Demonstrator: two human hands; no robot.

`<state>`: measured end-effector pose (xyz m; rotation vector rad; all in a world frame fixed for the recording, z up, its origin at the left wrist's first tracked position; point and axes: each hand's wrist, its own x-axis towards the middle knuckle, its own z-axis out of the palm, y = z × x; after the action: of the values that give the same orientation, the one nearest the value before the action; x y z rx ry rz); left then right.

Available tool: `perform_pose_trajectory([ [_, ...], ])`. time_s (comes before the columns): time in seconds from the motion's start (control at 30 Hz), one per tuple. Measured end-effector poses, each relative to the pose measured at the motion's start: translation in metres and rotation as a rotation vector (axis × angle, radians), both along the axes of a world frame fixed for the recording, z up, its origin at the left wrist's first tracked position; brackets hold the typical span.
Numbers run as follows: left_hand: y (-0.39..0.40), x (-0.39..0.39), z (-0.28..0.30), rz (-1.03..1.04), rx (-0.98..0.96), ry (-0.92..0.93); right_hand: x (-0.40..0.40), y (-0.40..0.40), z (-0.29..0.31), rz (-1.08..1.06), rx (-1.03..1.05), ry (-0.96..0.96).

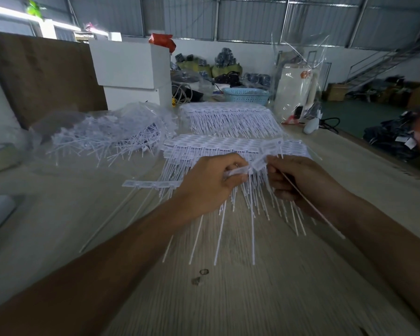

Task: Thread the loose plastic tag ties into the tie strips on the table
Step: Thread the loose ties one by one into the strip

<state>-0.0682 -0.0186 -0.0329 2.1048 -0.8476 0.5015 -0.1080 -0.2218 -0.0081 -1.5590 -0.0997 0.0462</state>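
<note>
My left hand (210, 183) pinches the head end of a white tie strip (238, 171) lifted off the wooden table (228, 299), its thin tails hanging down. My right hand (301, 180) grips a single loose tag tie (310, 204) whose tail runs back over my wrist, with its tip at the strip's heads between the two hands. More strips (218, 145) lie in overlapping rows just beyond my hands. A short strip piece (151, 183) rests flat to the left.
A clear bag of loose ties (102, 137) sits at the back left. Another stack of strips (230, 117) lies farther back. A blue basket (246, 95), white boxes (131, 66) and a plastic-wrapped white appliance (293, 90) stand at the far edge.
</note>
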Motion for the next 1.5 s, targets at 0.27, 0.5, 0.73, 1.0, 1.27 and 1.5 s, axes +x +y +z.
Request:
perform_pose_trajectory([
  [0.27,0.002,-0.002,-0.008,-0.123,0.323,-0.114,0.0,-0.012,0.006,-0.004,-0.067,0.067],
  [0.5,0.001,-0.004,-0.002,-0.052,0.015,-0.001,-0.004,0.001,-0.001,-0.024,-0.23,-0.011],
  [0.73,-0.005,-0.012,0.0,-0.019,-0.057,-0.04,-0.012,0.013,-0.002,0.101,-0.19,0.065],
  [1.0,0.002,-0.004,0.001,-0.017,0.052,-0.047,-0.005,0.01,-0.004,-0.041,-0.11,0.013],
  [1.27,0.007,-0.002,0.001,0.046,0.142,-0.122,-0.002,0.007,-0.009,-0.067,-0.239,-0.096],
  [1.5,0.008,-0.004,0.003,0.027,0.197,-0.172,0.0,0.004,-0.01,-0.116,-0.482,-0.371],
])
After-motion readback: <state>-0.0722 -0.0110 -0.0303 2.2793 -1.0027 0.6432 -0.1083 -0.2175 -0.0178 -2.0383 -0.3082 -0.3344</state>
